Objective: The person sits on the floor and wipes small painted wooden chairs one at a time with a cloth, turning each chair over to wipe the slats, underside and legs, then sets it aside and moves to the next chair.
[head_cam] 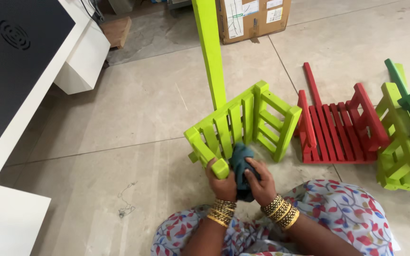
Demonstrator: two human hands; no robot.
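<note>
A lime-green slatted wooden chair (243, 125) lies tipped on the tiled floor in front of me, one long leg pointing up toward the top of the view. My left hand (221, 182) grips the end of the chair's nearest leg. My right hand (260, 182) holds a dark teal cloth (241, 163) pressed against the chair's slats beside that leg. Both wrists wear gold bangles.
A red slatted chair (338, 128) lies on its side to the right, with green chairs (404, 142) beyond it. A cardboard box (252, 19) stands at the back. White furniture with a dark top (34, 71) fills the left. My floral-clothed knee (347, 213) is at lower right.
</note>
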